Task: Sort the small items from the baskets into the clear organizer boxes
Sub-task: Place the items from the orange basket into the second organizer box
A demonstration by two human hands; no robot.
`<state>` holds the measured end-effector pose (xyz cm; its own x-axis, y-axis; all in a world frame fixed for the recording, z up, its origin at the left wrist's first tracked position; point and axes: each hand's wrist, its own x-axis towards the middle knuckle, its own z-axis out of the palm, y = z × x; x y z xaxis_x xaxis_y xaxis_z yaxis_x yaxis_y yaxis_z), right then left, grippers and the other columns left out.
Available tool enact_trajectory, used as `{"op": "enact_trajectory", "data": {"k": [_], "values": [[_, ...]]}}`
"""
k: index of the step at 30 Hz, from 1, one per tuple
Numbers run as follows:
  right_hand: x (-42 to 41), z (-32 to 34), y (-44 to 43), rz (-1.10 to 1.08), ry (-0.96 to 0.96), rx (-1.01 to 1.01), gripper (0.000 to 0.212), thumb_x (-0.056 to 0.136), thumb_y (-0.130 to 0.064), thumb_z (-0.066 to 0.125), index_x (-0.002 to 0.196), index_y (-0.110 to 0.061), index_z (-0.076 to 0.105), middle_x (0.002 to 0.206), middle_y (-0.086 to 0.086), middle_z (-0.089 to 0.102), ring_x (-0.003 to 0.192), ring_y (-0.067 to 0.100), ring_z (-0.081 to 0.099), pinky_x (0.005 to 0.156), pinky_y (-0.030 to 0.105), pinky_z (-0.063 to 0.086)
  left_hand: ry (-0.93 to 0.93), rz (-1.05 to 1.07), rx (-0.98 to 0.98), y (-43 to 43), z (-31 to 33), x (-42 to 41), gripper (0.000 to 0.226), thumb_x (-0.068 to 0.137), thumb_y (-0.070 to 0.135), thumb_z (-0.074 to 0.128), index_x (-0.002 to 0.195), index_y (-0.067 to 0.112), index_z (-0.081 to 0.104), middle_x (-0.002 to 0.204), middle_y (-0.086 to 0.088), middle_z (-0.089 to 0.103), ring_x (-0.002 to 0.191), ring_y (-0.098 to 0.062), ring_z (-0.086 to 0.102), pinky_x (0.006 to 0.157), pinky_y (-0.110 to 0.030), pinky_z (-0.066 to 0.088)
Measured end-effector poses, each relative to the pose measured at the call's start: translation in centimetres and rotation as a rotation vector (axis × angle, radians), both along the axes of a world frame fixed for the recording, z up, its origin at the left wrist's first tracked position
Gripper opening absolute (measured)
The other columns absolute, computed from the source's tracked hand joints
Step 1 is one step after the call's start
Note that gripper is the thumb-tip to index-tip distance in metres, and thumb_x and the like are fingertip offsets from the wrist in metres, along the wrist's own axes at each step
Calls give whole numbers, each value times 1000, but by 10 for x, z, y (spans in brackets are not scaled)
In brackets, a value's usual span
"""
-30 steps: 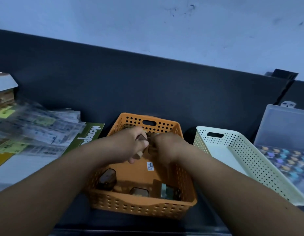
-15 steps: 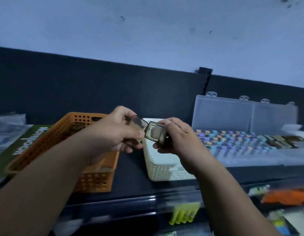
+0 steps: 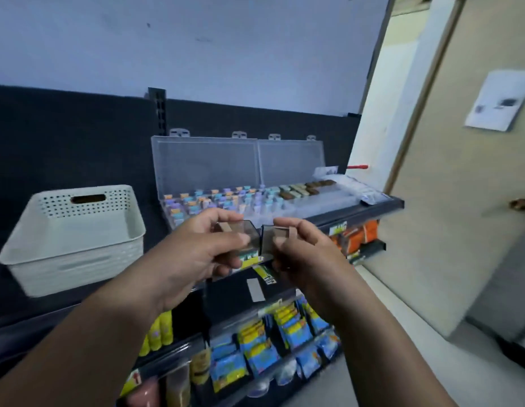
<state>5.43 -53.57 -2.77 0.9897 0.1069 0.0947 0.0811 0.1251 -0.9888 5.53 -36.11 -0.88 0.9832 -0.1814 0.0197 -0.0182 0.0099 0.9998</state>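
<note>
Closest in, down low, there's a bunch of packets [image 3: 255, 351] under the hands. Above those, both hands are up in front of the shelf [image 3: 384, 205]. The left hand [image 3: 202, 254] has a smoky see-through case [image 3: 240, 230] pinched in a curled grip. The right hand [image 3: 308, 254] pinches a second case [image 3: 271, 239] the same way. The two sit edge to edge, touching or near enough.

Just past the hands, straight ahead on the shelf, are the organizers [image 3: 226, 201]. Their lids [image 3: 205, 163] are propped open and their long axis runs left-right. The brown pieces [image 3: 311, 186] are in the right-hand box, up and right of the hands. So if the cases belong there, I'd guess the right hand has the shorter reach. The white basket [image 3: 73, 230] is off to the left, well apart.
</note>
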Motion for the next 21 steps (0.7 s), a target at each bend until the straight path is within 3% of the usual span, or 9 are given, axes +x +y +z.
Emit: {"op": "enact_trajectory", "data": {"k": [2,4,7,9,14,17,21], "values": [[-2,-3,-30,-27,-6,-29,47,64,-7,66,108,-23,63,95,9,65,77,22,58,70,39,44,6,-50,6,-27,-1,5,34,81,-6,63,109,14,59,71,-5,61,55,-11,57,47,-18,43],[0,-5,-58,-62,-7,-50,53,65,-2,66,112,-25,62,99,7,66,82,20,60,71,35,49,7,-82,24,-52,0,15,39,80,-10,62,109,15,60,63,0,61,56,-10,58,48,-18,45],[6,-11,-88,-121,-8,-99,50,80,9,62,118,-23,59,94,1,65,70,6,61,59,20,49,0,-102,37,-81,-4,31,38,82,-9,61,112,14,57,72,-3,62,59,-11,60,49,-19,47],[14,-16,-102,-149,-13,-121,48,82,9,61,117,-23,58,91,0,66,67,6,61,56,18,47,0,-102,39,-95,-8,45,37,83,-6,63,112,15,55,85,-10,64,65,-14,63,55,-22,51],[61,-22,-129,-243,-25,-155,39,76,-1,70,105,-24,57,93,3,69,77,19,67,65,27,53,-52,-84,81,-119,-13,99,34,79,3,71,106,18,57,98,-6,71,91,-28,69,84,-40,57],[101,-18,-143,-269,-24,-179,35,76,-5,71,104,-23,59,95,6,70,79,24,66,74,39,54,-107,-76,130,-133,-13,140,35,78,11,74,107,26,62,105,3,68,93,-16,69,90,-39,54],[156,-10,-167,-298,-46,-245,41,73,-12,72,110,-26,61,99,-2,71,79,22,69,74,37,54,-174,-72,188,-154,-9,194,37,78,22,75,111,33,62,104,12,67,91,-8,67,93,-37,52]]}}
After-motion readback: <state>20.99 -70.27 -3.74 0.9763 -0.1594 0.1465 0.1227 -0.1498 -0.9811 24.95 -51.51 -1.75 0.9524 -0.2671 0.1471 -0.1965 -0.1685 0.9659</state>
